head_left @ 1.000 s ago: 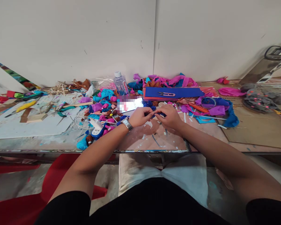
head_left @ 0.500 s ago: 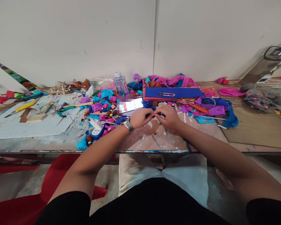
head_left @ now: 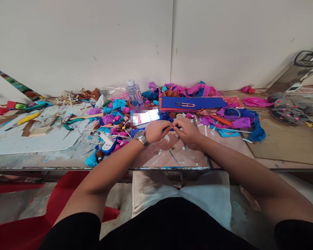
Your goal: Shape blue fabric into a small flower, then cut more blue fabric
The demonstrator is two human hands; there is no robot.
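My left hand, with a metal-banded watch at its wrist, is closed in a pinch above the table. Against its fingertips, my right hand pinches too. Between the fingers shows a small dark blue piece of crepe paper, mostly hidden by them. A lit phone lies just beyond my left hand. Behind my right hand, a pair of thread snips rests on a stack of blue paper sheets.
Crumpled crepe paper crowds the table around a clear bottle. A power strip with a white plug sits at left, near green-handled pliers. A tape roll lies at right. Cardboard covers the right side.
My fingers have shifted very slightly, still pinched together at the same spot. Nothing on the table has visibly moved.
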